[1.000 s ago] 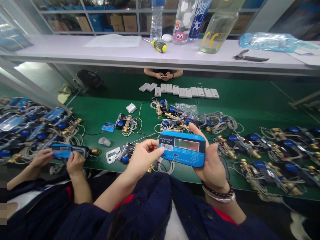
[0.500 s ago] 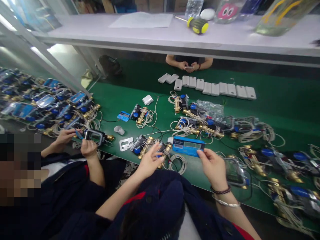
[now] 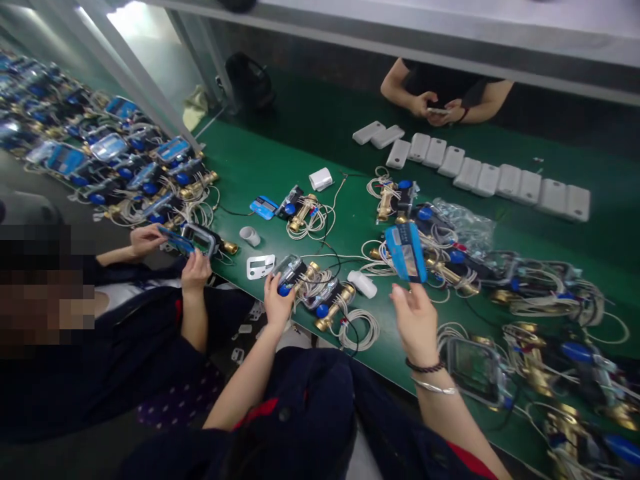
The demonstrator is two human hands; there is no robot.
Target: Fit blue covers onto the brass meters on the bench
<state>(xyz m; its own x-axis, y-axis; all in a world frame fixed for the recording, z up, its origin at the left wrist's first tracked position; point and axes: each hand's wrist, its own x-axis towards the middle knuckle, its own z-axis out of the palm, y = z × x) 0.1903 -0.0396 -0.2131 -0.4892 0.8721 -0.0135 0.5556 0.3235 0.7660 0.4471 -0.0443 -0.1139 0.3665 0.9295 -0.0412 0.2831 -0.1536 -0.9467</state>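
Observation:
My right hand (image 3: 416, 319) holds a blue meter cover (image 3: 406, 252) upright by its lower edge, above the green table (image 3: 280, 167). My left hand (image 3: 279, 303) grips the clear-topped head of a brass meter assembly (image 3: 313, 288) with coiled white wires, lying at the table's near edge. A small white cylinder (image 3: 362, 283) lies between my two hands.
A co-worker at my left holds a meter (image 3: 197, 240) in both hands. Another person's hands (image 3: 436, 107) hold a phone across the table. White casings (image 3: 480, 177) line the far side. Several wired brass meters (image 3: 530, 320) crowd the right, and more (image 3: 125, 173) fill the left.
My view has tilted down and left. My right hand has lifted the blue cover off the table and turned it upright. My left hand has shifted left onto the meter's clear head.

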